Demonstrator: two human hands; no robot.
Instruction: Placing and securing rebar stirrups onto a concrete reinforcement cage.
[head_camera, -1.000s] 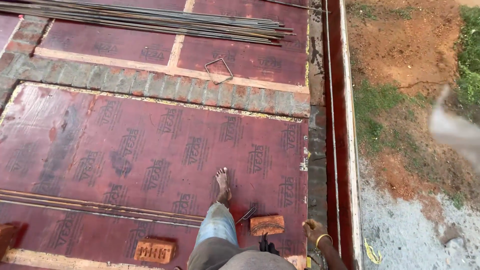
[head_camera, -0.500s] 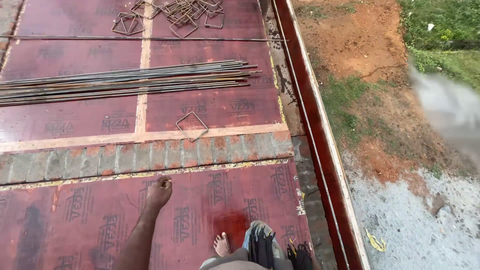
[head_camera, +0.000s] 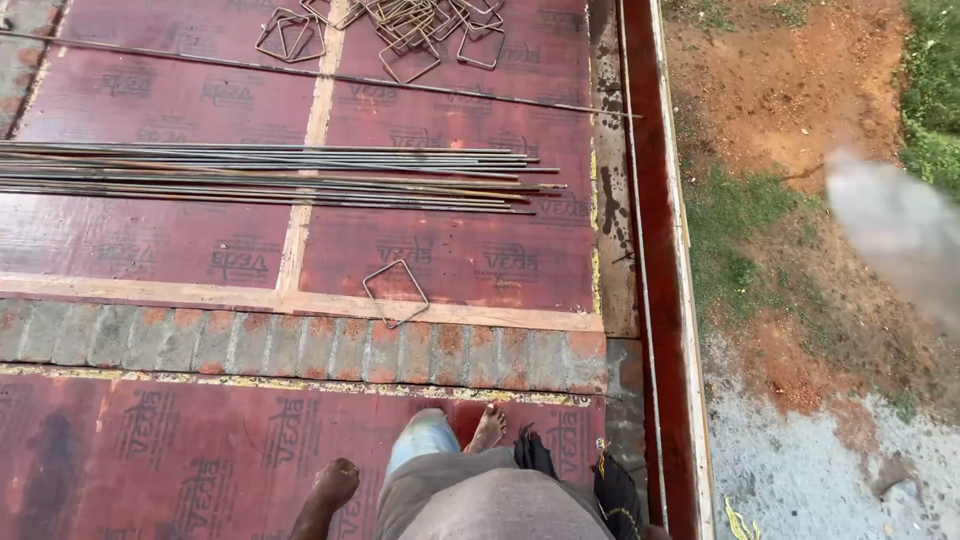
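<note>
Neither of my hands shows in the head view. My two bare feet stand on red plywood formwork panels: the left foot behind, the right foot just short of a strip of bricks. My grey trouser leg fills the bottom middle, and a dark cloth hangs beside it. A single square wire stirrup lies across the wooden batten past the bricks. Further on lies a long bundle of steel bars.
One thin rod lies beyond the bundle, and several square stirrups are piled at the top. A red side board edges the deck on the right; past it lie bare earth, grass and gravel. A grey blur covers part of the right.
I have stepped forward: the brick strip and the bar bundle are nearer and lower in view. My left foot now trails behind, and the pile of stirrups has come closer.
</note>
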